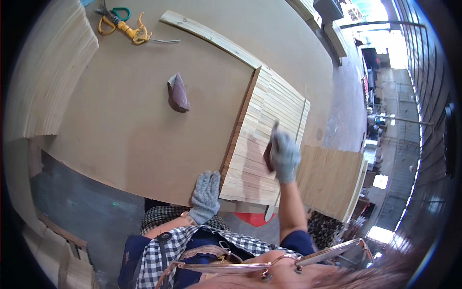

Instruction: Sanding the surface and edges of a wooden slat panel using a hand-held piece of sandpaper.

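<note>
A row of narrow pale wood strips [262, 111] lies pressed side by side on the brown worktable [139, 159]. Over the strips, my right hand [285, 156], in a grey knit glove, is closed round a folded piece of brown sandpaper [268, 156]; it is slightly blurred. My left hand [205, 195], gloved likewise, lies flat at the table's near edge, its fingers stretched out beside the near left end of the strips. A second folded sandpaper piece [179, 94] rests on the table, left of the strips and out of reach of both hands' fingers.
One long board [211, 38] runs from the strips' far corner toward the far left. A yellow air blow gun [137, 33] and scissors [113, 19] lie at the far left. Stacked wood stands at the left [53, 72] and right [329, 178]. A red round thing [252, 219] shows below the edge.
</note>
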Demonstrator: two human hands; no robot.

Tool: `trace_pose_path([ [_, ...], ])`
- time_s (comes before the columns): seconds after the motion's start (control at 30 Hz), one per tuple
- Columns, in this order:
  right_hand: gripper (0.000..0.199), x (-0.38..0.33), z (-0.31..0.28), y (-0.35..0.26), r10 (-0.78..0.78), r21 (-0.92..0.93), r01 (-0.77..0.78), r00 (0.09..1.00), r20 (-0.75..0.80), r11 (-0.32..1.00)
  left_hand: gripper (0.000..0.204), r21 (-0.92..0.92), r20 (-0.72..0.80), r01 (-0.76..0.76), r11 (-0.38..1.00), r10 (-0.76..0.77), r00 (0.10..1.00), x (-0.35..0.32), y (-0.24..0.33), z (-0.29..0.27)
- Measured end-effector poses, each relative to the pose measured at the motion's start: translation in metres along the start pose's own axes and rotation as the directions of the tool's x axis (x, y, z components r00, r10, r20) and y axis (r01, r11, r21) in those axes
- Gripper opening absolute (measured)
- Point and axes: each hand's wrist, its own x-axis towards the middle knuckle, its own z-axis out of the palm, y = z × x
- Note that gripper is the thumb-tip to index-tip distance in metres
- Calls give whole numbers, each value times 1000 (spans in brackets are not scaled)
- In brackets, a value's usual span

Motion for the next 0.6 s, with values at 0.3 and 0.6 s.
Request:
trace_pose_path([
  [0.3,16,235,146,4,-288,-216,450,804,520,867,69,92,-169,7,996,8,986,-16,0,24],
  [0.6,22,45,96,-47,-279,-51,648,396,875,760,51,24,-217,68,997,-61,974,-7,7,31],
])
